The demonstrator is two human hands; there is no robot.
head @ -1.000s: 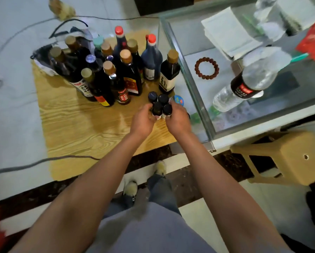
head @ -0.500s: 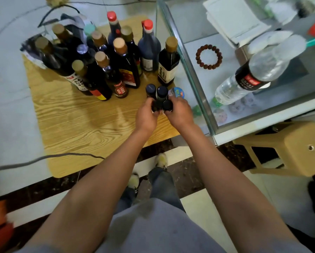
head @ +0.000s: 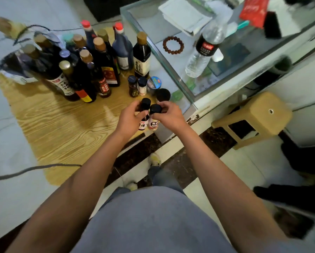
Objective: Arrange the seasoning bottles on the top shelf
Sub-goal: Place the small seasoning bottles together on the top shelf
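My left hand [head: 128, 118] grips a small dark seasoning bottle [head: 144, 114] with a black cap. My right hand [head: 168, 115] grips a small pale seasoning bottle [head: 154, 116], also black-capped. Both bottles are lifted side by side above the front edge of the wooden board [head: 61, 125]. Behind them on the board stand two more small black-capped bottles [head: 137, 86], a blue-lidded jar [head: 154, 84] and a black-lidded jar [head: 163, 94]. Several tall dark sauce bottles [head: 91, 66] cluster at the back of the board.
A glass counter [head: 171, 70] at right carries a water bottle [head: 205, 50], a bead bracelet [head: 173, 45], papers [head: 185, 15] and a red packet [head: 253, 10]. A tan plastic stool [head: 257, 115] stands lower right. A cable [head: 25, 169] crosses the white surface at left.
Both hands have lifted one small bottle each out of the group and drawn them toward me. Two small bottles and the jars stay on the board.
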